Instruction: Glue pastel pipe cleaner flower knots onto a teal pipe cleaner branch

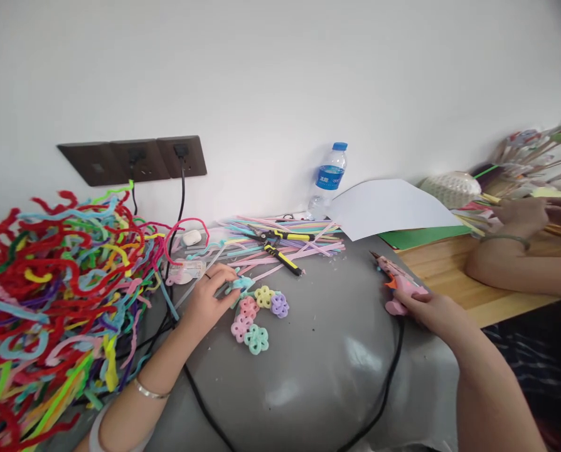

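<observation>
My left hand (pixel 209 298) is closed, its fingers pinching a light blue pipe cleaner flower (pixel 241 284) just above the grey tabletop. Beside it lies a cluster of small pipe cleaner flowers: a yellow flower (pixel 264 297), a purple flower (pixel 279 306), a coral flower (pixel 249 307), a pink flower (pixel 241 329) and a mint flower (pixel 256 339). On the right, my right hand (pixel 426 312) is wrapped round the pink hot glue gun (pixel 405 285), which is near the table surface with its nozzle pointing away and to the left. A black cord trails from its handle.
A tangled heap of pipe cleaners (pixel 64 295) covers the left side. Yellow-black pliers (pixel 280 251) lie by straight pipe cleaners (pixel 243 233). A water bottle (pixel 331 179) and white paper (pixel 393 204) are behind. Another person's hand (pixel 520 216) works over a wooden board (pixel 473 276) at right.
</observation>
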`<state>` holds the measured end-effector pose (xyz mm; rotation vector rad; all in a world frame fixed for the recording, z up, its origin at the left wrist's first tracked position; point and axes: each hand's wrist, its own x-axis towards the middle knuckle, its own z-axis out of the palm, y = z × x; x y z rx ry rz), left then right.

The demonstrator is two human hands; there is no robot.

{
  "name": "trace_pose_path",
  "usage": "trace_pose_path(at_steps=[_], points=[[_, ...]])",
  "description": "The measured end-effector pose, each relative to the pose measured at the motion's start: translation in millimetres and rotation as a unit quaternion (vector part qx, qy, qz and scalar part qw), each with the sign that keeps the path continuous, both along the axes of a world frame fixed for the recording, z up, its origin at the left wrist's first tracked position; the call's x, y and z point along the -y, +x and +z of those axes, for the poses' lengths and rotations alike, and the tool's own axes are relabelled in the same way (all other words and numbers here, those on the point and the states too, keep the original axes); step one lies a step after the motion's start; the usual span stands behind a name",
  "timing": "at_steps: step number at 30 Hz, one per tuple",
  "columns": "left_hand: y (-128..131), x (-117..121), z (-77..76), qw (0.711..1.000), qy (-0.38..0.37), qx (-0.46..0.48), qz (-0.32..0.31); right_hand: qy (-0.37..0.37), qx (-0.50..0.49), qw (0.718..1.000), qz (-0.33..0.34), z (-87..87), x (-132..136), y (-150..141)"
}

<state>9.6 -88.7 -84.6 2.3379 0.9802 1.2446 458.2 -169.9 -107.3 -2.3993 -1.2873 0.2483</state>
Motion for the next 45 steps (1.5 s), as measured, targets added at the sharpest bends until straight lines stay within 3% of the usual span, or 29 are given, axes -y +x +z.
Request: trace_pose_path(at_steps=[2, 4, 8, 12, 15, 18, 23, 25, 30, 36, 39, 45], points=[[0, 0, -0.8, 1.000, -0.006, 0.006, 0.002, -0.055, -0.059, 0.997, -0.011, -0.9, 13, -1], [0, 0, -1.4, 1.000, -0.018, 0.010, 0.001, -0.056, -0.115, 0.991, -0.032, 0.3, 30, -5], [2, -1, -4.4, 0.998, -0.070, 0.001, -0.002, 0.086, -0.208, 0.973, -0.049, 8.8, 54, -31], [1, -2, -11.1, 0.993, -0.115, 0.000, 0.009, 0.170, -0.411, 0.895, -0.015, 12.3, 62, -74], [0, -4, -14.0, 0.991, -0.132, 0.004, 0.028, 0.200, -0.468, 0.858, 0.068, 6.2, 63, -106], [0, -4, -13.1, 0.989, -0.142, 0.003, 0.041, 0.161, -0.523, 0.820, 0.166, 0.1, 64, -129], [2, -3, -11.4, 0.989, -0.142, -0.006, 0.047, 0.021, -0.572, 0.783, 0.243, -0.7, 67, -144], [2, -3, -11.7, 0.988, -0.148, -0.016, 0.047, -0.013, -0.548, 0.792, 0.270, -2.6, 71, -145], [3, -1, -11.8, 0.984, -0.169, -0.032, 0.049, -0.046, -0.421, 0.875, 0.236, -9.4, 80, -147], [5, -1, -9.9, 0.983, -0.175, -0.029, 0.047, -0.064, -0.371, 0.868, 0.325, 2.4, 69, -154], [5, 0, -10.1, 0.983, -0.176, -0.030, 0.047, -0.064, -0.343, 0.879, 0.325, 3.3, 67, -153], [4, 0, -11.1, 0.981, -0.184, -0.035, 0.045, -0.059, -0.322, 0.892, 0.312, -11.2, 75, -145]])
